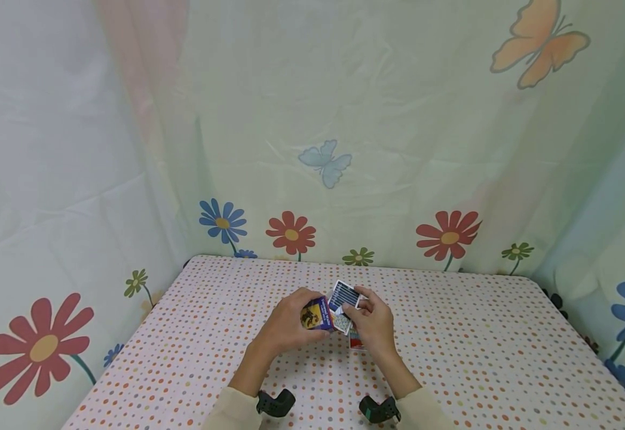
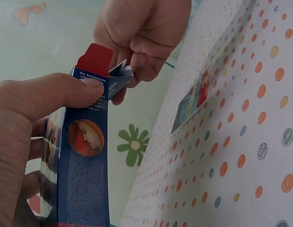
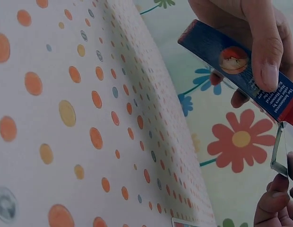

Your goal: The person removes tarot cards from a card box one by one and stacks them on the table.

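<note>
My left hand [image 1: 287, 319] grips a small dark-blue card box [image 2: 84, 184] with a red end flap [image 2: 95, 57] standing up. In the left wrist view, its thumb presses on the printed narrow side. At the box's flap end, the right hand [image 1: 375, 319] pinches a folded printed sheet [image 1: 343, 295] between thumb and fingers. Part of that sheet is dark with pale lines; its fold shows from the side in the right wrist view. Whether it still reaches into the box is hidden. Below the hands, a colourful card [image 2: 193, 99] lies on the table.
A white tablecloth [image 1: 452, 346] with coloured dots covers the table. Behind it hangs a pale curtain [image 1: 398, 119] printed with flowers and butterflies. Dark bands [image 1: 276, 403] sit at both wrists.
</note>
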`<state>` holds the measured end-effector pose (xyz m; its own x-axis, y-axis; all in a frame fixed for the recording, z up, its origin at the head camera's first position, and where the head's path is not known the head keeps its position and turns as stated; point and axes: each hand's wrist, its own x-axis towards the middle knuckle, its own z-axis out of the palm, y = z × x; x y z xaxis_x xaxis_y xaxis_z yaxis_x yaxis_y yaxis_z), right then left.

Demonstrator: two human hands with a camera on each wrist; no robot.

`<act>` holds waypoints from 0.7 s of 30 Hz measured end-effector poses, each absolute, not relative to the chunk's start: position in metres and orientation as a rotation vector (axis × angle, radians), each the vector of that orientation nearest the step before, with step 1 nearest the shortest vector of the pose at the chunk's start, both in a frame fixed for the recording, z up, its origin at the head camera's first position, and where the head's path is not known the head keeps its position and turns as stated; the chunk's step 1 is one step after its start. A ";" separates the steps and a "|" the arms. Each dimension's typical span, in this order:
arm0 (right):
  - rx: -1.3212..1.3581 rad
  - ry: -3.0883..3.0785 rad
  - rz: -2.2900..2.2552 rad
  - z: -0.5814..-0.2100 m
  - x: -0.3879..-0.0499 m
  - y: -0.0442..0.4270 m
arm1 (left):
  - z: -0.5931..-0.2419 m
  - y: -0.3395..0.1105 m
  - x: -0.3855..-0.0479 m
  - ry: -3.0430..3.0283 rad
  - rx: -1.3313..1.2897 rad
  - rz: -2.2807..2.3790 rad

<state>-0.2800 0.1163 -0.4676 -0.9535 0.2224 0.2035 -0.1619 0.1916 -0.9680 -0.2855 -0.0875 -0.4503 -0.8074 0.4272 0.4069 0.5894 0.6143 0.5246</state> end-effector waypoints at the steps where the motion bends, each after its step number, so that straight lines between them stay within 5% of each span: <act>1: -0.051 -2.180 1.801 -0.468 -0.280 0.116 | -0.450 -0.088 -0.286 -2.594 -0.835 -0.973; 21: -0.005 -2.258 1.778 -0.464 -0.276 0.114 | -0.452 -0.088 -0.286 -2.609 -0.847 -0.912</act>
<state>-0.2758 0.1143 -0.4635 -0.9643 0.1665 0.2057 -0.1609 0.2482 -0.9552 -0.2860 -0.0878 -0.4518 -0.7997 0.4424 0.4059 0.5990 0.6349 0.4880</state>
